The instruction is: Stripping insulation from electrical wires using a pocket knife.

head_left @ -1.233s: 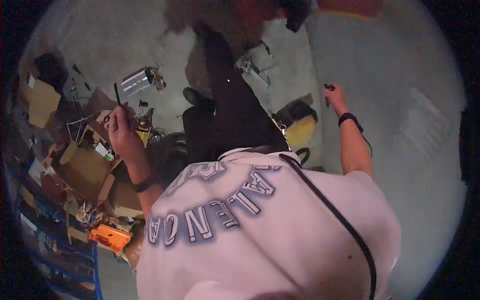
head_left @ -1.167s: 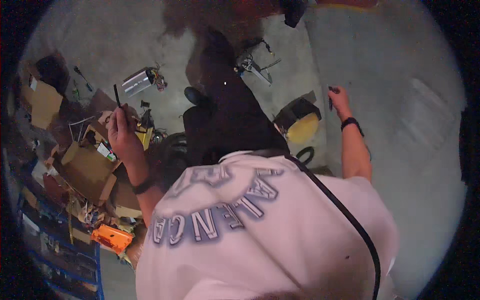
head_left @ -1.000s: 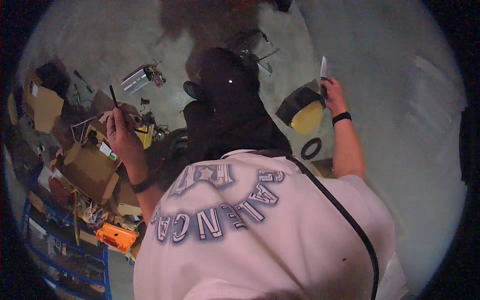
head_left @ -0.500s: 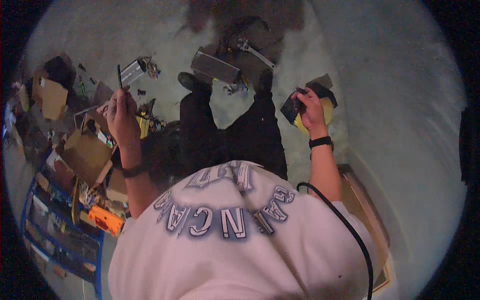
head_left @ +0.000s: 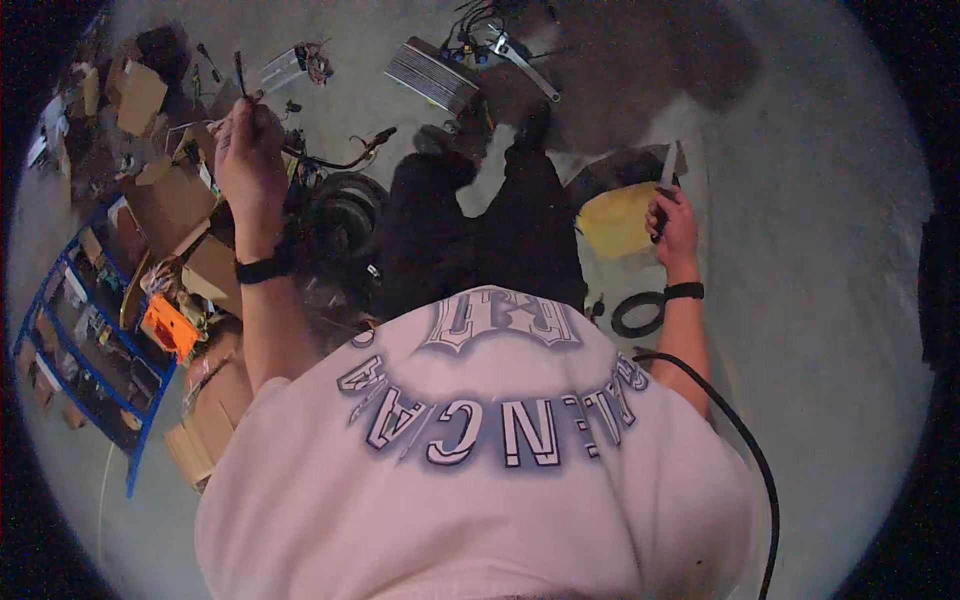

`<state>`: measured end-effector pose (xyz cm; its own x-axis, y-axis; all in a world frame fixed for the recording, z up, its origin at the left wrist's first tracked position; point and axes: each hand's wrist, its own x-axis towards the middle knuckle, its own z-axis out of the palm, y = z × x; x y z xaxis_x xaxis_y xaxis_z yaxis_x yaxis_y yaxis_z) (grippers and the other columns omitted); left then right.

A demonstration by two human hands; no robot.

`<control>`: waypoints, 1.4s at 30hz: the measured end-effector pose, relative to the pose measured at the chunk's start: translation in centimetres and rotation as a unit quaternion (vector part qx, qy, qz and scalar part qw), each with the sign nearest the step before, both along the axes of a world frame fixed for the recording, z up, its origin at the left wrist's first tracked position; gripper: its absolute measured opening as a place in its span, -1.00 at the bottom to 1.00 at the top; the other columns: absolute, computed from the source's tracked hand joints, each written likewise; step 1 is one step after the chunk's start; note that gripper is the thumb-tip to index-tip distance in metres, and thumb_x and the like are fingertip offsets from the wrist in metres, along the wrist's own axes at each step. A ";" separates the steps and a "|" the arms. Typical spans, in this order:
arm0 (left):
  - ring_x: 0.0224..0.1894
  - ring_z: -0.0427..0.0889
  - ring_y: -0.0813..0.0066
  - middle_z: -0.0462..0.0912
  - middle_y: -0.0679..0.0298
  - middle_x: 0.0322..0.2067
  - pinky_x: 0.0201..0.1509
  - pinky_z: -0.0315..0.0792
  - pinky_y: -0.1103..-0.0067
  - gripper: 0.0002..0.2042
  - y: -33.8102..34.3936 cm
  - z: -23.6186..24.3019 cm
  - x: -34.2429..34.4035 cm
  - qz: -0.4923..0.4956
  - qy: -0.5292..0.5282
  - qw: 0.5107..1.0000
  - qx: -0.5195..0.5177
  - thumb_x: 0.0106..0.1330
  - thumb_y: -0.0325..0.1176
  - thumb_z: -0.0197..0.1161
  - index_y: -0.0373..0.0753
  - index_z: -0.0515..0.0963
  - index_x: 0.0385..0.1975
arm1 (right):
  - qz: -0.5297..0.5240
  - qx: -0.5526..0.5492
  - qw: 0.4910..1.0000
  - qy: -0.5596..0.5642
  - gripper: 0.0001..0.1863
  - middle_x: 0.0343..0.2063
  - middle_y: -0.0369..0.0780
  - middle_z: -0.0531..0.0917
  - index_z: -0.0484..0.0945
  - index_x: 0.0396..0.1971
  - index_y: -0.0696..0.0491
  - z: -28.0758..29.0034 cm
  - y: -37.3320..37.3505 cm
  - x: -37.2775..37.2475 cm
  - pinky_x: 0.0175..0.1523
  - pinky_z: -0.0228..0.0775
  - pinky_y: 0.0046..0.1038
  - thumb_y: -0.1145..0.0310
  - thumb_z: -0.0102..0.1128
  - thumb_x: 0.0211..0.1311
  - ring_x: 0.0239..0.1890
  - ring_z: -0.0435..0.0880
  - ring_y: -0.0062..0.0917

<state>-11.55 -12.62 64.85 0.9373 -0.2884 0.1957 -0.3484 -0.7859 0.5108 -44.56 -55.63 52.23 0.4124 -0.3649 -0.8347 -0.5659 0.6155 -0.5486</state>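
Grip of the left hand (head_left: 247,165) closes around a thin black rod (head_left: 240,72), beyond and left of the black coil (head_left: 342,215); the right hand (head_left: 675,228) clasps a knife (head_left: 671,162) by its handle, well right of that coil. With its blade bare, a careless swing could nick the black cable (head_left: 774,525); a slack hold might drop the rod. Left of the coil, an open cardboard box (head_left: 165,215) has contents too dim to tell; lower left, a blue-framed rack (head_left: 145,455) holds jumbled small items.
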 end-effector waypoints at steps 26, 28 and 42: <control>-0.59 0.25 0.75 0.43 0.40 -0.51 -0.56 0.08 0.76 -0.81 3.3 -5.1 -12.7 0.317 0.282 0.680 -0.598 0.38 -0.34 0.10 -0.37 0.51 -0.25 | 0.246 -0.103 0.964 -0.001 -0.72 -0.64 -0.44 0.37 0.45 -0.35 -0.01 3.3 5.7 6.7 -0.60 0.11 -0.70 0.07 0.02 0.36 -0.66 0.29 -0.77; -0.59 0.24 0.75 0.43 0.40 -0.51 -0.57 0.07 0.76 -0.81 2.1 -6.8 -12.8 0.300 0.278 0.669 -0.621 0.38 -0.34 0.10 -0.37 0.51 -0.25 | 0.285 -0.143 0.948 -0.025 -0.71 -0.62 -0.42 0.43 0.49 -0.32 0.02 1.9 4.3 9.5 -0.56 0.17 -0.66 0.08 0.04 0.35 -0.64 0.34 -0.74; -0.52 0.35 0.69 0.47 0.46 -0.53 -0.43 0.24 0.70 -0.77 -18.6 -19.8 -15.2 0.425 0.375 0.671 -0.478 0.37 -0.21 0.11 -0.26 0.56 -0.26 | 0.494 -0.139 0.855 -0.071 -0.64 -0.59 -0.41 0.49 0.54 -0.32 0.10 -13.5 -5.6 21.8 -0.50 0.18 -0.57 0.06 0.14 0.28 -0.57 0.34 -0.74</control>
